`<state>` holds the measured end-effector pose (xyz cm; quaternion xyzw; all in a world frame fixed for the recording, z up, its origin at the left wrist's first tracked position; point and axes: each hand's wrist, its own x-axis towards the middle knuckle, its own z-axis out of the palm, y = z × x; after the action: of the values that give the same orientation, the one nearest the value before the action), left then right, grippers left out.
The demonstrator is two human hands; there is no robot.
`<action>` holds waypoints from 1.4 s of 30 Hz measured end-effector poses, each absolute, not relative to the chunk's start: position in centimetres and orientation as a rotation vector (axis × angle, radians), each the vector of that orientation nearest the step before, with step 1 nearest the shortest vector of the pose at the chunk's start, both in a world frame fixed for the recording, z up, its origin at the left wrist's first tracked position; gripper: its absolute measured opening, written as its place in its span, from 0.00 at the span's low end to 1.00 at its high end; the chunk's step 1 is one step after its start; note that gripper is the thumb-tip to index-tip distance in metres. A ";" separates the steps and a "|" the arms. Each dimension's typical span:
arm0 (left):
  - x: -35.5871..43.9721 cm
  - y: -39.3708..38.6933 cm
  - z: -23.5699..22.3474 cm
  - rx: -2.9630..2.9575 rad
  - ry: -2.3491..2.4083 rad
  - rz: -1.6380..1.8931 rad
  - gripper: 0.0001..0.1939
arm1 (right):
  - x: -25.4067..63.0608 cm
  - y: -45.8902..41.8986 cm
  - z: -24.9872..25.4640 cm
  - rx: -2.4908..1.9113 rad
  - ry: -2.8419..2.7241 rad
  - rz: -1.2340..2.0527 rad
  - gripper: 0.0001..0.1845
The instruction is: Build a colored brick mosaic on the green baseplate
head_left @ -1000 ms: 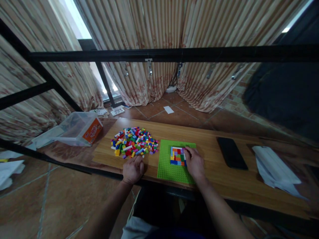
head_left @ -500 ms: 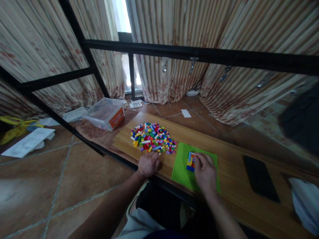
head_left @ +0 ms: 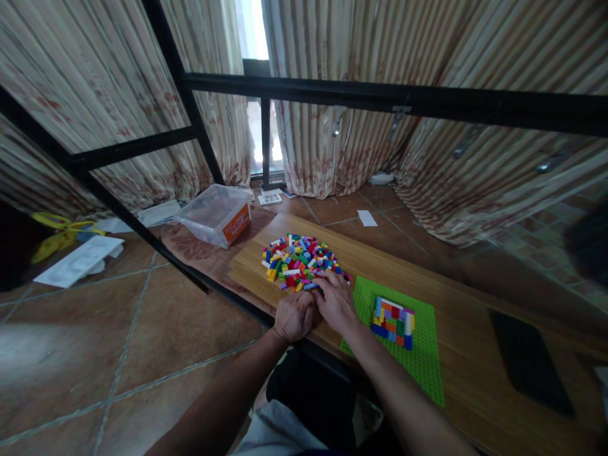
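A heap of small multicoloured toy bricks point(head_left: 299, 256) lies on the wooden table. My left hand point(head_left: 293, 315) rests at the table's near edge, just below the heap, with its fingers curled closed; whatever is inside them is hidden. Beside it, my right hand point(head_left: 336, 303) reaches over the heap's near right side, fingers stretched and apart from the thumb, close to a blue brick point(head_left: 311, 286). To the right, a green baseplate point(head_left: 422, 373) carries a flat, roughly rectangular block of joined bricks point(head_left: 393, 322) in many colours. My right forearm passes over the plate's left edge.
A clear plastic box point(head_left: 213, 212) with an orange label stands beyond the table's left end. On the table's right lies a dark flat slab point(head_left: 529, 361). A black metal rail point(head_left: 332, 92) crosses in front of the curtains. Papers lie on the tiled floor.
My right hand has left the joined bricks on the baseplate and moved left to the heap, uncovering the block. My left hand stays closed by the heap. The view has shifted slightly.
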<state>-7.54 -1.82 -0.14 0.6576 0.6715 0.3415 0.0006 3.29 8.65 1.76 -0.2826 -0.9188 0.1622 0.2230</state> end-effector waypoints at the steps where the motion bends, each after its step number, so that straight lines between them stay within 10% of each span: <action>1: -7.5 -1.8 -0.1 2.063 2.109 1.075 0.10 | 3.1 8.7 1.8 -0.784 -2.550 0.444 0.13; 32: -7.5 -1.2 -0.3 2.105 2.245 0.924 0.07 | 1.0 9.9 3.1 -0.986 -2.520 0.446 0.06; 42: -7.6 -1.3 -0.4 2.088 2.289 0.857 0.09 | 7.9 7.2 3.9 -1.055 -1.796 1.113 0.07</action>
<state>-7.55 -1.27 -0.44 0.6491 0.7116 0.2664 -0.0367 7.93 7.16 3.94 -0.4131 -0.7033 0.4361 0.3803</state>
